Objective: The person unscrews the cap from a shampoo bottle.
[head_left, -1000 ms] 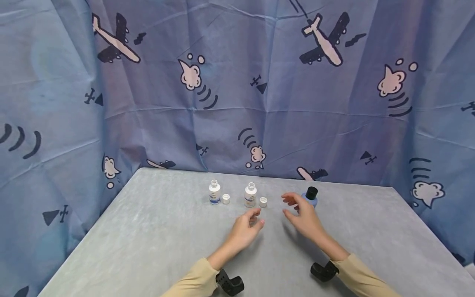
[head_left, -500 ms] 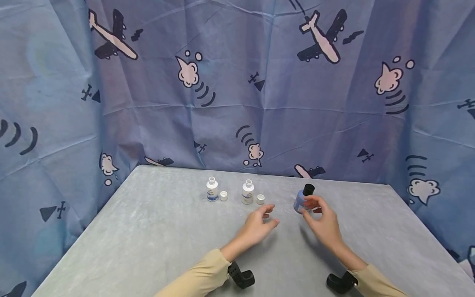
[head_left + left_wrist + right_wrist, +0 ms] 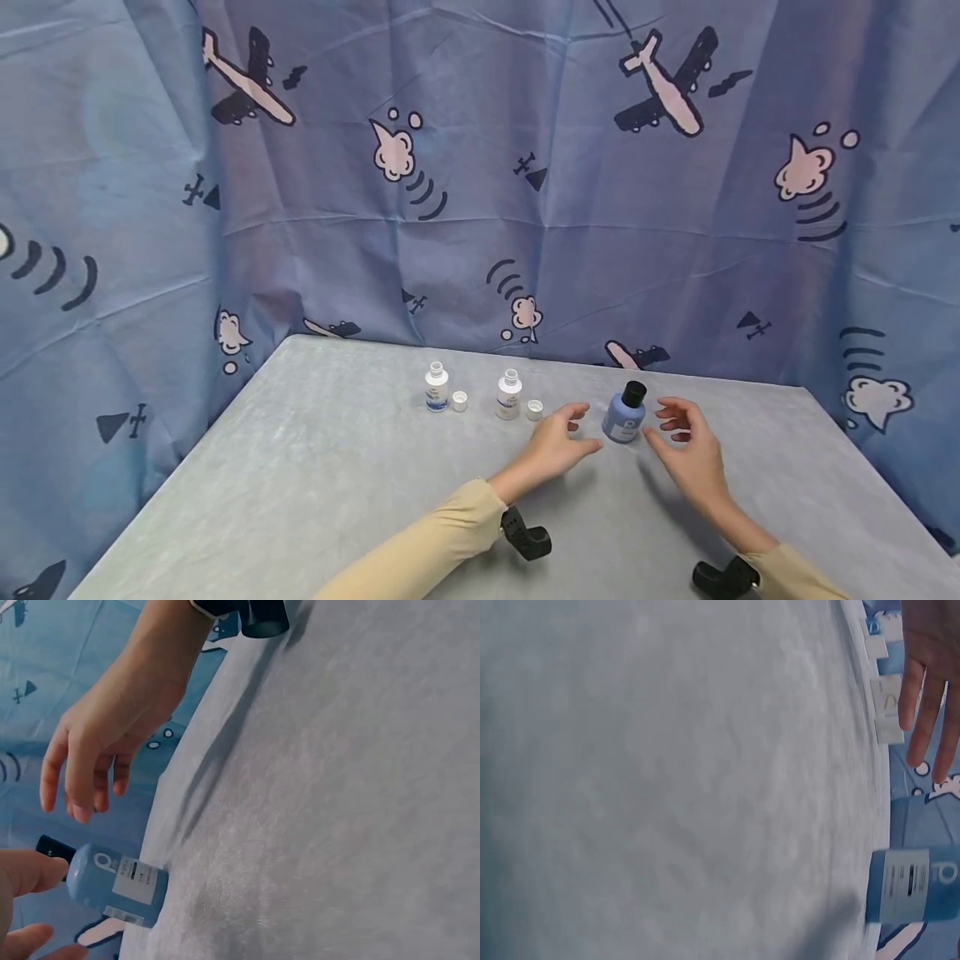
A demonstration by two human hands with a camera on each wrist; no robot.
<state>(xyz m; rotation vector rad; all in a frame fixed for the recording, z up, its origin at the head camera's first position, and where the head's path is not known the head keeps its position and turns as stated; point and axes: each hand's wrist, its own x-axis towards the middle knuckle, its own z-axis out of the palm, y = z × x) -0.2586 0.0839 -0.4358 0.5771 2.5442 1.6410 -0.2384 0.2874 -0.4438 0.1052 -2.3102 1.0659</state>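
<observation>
Blue and black-capped, a bottle [image 3: 622, 419] is standing upright on the grey table [image 3: 285, 492] between the left hand [image 3: 553, 443] and the right hand [image 3: 692, 454], which are hovering just beside it, relaxed and grasping nothing; two white bottles [image 3: 437, 393] [image 3: 508, 400] are standing farther left.

I classify this site as a curtained-off tabletop station; building type cannot be determined. Indicators: airplane-printed curtain [image 3: 480, 183], spanning 9 through 12 to 3 o'clock around a pale grey table [image 3: 322, 475].
</observation>
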